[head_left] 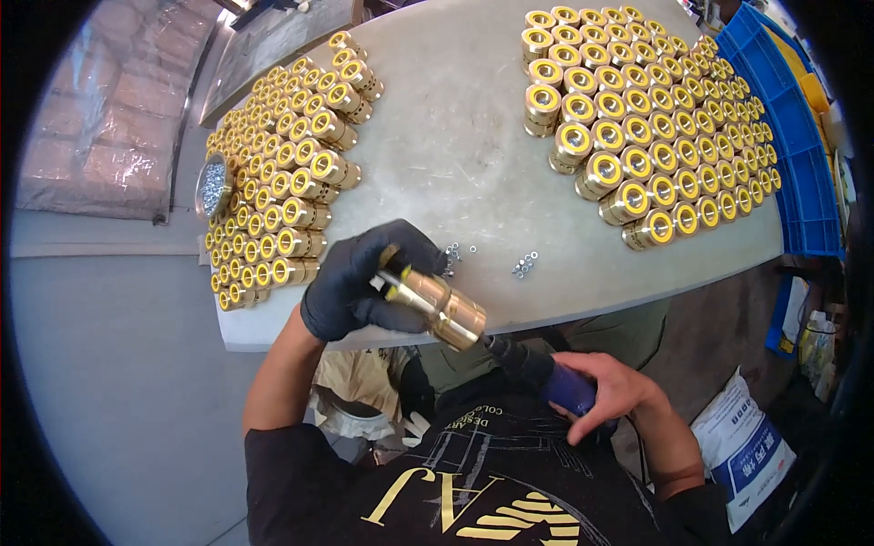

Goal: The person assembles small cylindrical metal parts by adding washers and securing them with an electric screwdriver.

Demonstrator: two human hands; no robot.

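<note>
My left hand (369, 278), in a black glove, is closed around a brass cylindrical fitting (442, 309) above the table's near edge. The fitting is tilted, and yellow shows at its gloved end. Bare-skinned, my right hand (605, 391) grips a dark purple power screwdriver (569, 387). Its black nose reaches the lower end of the fitting; the exact contact point is too small to make out. Beside the glove lie a few small nuts (452, 250), and another little pile of nuts (525, 264) sits further right on the table.
Rows of upright brass fittings with yellow rings (651, 132) cover the table's right side. More brass fittings (291, 164) fill the left, with a round bowl of small metal parts (214, 187) at their edge. Blue crates (792, 136) stand at the right; a white sack (746, 446) rests below.
</note>
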